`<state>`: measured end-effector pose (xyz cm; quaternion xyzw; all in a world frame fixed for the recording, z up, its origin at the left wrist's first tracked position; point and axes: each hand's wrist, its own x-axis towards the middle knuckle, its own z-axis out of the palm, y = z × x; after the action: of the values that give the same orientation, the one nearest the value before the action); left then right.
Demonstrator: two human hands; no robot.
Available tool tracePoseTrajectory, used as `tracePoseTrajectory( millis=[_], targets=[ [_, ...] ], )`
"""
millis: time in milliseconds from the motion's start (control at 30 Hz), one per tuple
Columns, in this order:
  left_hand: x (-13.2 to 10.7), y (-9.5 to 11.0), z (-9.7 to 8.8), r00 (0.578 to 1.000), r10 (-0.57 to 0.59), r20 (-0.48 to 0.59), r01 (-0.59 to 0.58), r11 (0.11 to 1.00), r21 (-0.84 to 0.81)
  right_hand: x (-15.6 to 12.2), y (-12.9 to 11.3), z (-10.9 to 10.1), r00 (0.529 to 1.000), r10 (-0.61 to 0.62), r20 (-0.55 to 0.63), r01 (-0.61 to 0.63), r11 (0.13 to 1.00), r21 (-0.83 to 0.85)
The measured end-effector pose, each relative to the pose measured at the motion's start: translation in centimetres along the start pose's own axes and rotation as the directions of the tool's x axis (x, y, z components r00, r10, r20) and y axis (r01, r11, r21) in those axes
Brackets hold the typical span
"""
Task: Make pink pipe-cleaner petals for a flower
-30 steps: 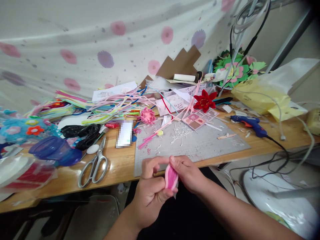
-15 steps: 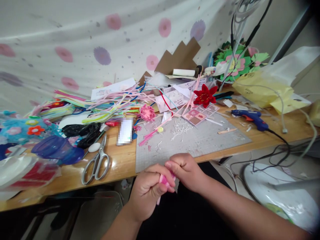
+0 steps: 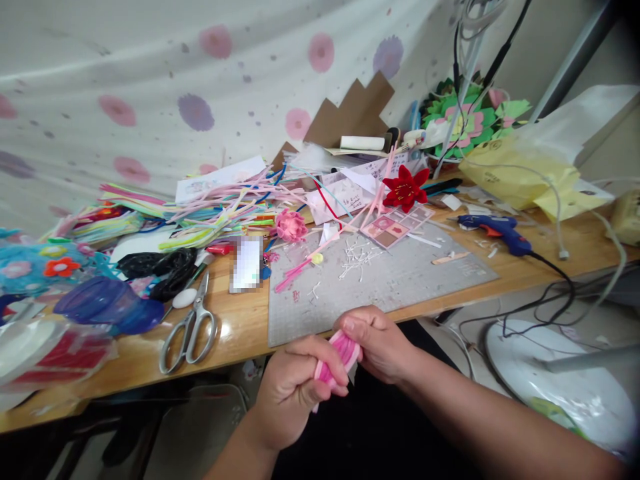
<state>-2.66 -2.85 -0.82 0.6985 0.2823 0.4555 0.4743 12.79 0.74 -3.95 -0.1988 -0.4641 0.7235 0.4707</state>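
Note:
Between my hands, just in front of the table edge, is a pink pipe-cleaner petal [image 3: 343,353] with bright pink stripes inside a paler rim. My left hand [image 3: 293,387] is closed around its lower end, the fingers curled over the front and the thumb beneath. At its upper right end, my right hand [image 3: 377,340] pinches it between thumb and bent fingers. Part of the petal is hidden by the fingers. On the grey cutting mat [image 3: 300,317] beyond lie pink pipe cleaners [image 3: 295,275] and a scatter of white bits [image 3: 357,259]. A pink flower [image 3: 291,225] stands at the mat's back left.
Silver scissors [image 3: 193,328] lie left of the mat, near a blue plastic cup [image 3: 103,303]. Bundled coloured pipe cleaners [image 3: 215,213] are heaped behind. A red flower [image 3: 406,189] sits by a makeup palette [image 3: 395,230]. To the right is a blue glue gun [image 3: 497,230] with its cable.
My hands have moved slightly apart, and the right hand has turned a little. More of the pink petal shows between them. The whole view has shifted slightly.

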Motion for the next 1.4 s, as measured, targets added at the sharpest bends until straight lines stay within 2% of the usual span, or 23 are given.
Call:
tracePoseTrajectory(
  millis=[100, 200, 367, 500, 567, 667, 800, 933, 1067, 1133, 1300, 1400],
  targets=[
    [0.0, -0.2, 0.2, 1.000, 0.016, 0.000, -0.016, 0.999, -0.028, -0.1, 0.3, 0.6, 0.999, -0.008, -0.040, 0.011, 0.998, 0.060],
    [-0.2, -0.2, 0.1, 1.000, 0.007, -0.010, -0.008, 0.999, -0.038, 0.0, 0.3, 0.0, 1.000, -0.003, 0.013, 0.003, 1.000, 0.030],
    [-0.5, 0.4, -0.4, 1.000, 0.015, 0.027, -0.015, 1.000, 0.019, 0.1, -2.2, -2.0, 0.994, -0.028, 0.109, 0.045, 0.987, -0.154],
    [-0.1, 0.9, -0.8, 0.992, 0.018, 0.126, -0.028, 0.997, 0.077, 0.1, -4.5, -1.4, 0.979, 0.025, 0.202, 0.054, 0.925, -0.376],
    [0.1, 1.1, -1.1, 0.989, 0.019, 0.146, -0.037, 0.992, 0.122, 0.1, -4.9, -0.8, 0.980, 0.025, 0.196, 0.064, 0.898, -0.435],
    [0.3, 1.0, -1.6, 0.998, -0.021, 0.055, 0.008, 0.974, 0.228, 0.1, -4.6, -0.2, 0.995, -0.057, 0.082, 0.093, 0.820, -0.564],
    [0.6, 0.8, -2.1, 0.986, -0.132, -0.103, 0.161, 0.920, 0.358, 0.3, -4.0, -0.4, 0.994, -0.106, -0.033, 0.056, 0.741, -0.669],
    [0.8, 0.7, -1.8, 0.970, -0.204, -0.131, 0.239, 0.892, 0.384, 0.5, -3.4, -0.5, 0.989, -0.134, -0.061, 0.052, 0.706, -0.706],
    [0.9, 0.4, -1.3, 0.957, -0.278, -0.083, 0.290, 0.929, 0.232, 0.6, -2.8, -0.5, 0.985, -0.137, -0.101, 0.042, 0.771, -0.635],
    [1.0, 0.3, -1.1, 0.948, -0.305, -0.086, 0.317, 0.923, 0.218, 0.6, -2.5, -0.6, 0.985, -0.108, -0.132, 0.009, 0.806, -0.592],
    [1.7, 0.4, -0.9, 0.944, -0.277, -0.177, 0.329, 0.799, 0.504, 0.6, -2.5, -0.8, 0.992, -0.027, -0.120, -0.047, 0.820, -0.571],
    [2.0, 0.4, -0.6, 0.949, -0.222, -0.225, 0.314, 0.741, 0.594, 0.4, -2.7, -0.6, 0.995, -0.010, -0.100, -0.051, 0.806, -0.589]
  ],
)
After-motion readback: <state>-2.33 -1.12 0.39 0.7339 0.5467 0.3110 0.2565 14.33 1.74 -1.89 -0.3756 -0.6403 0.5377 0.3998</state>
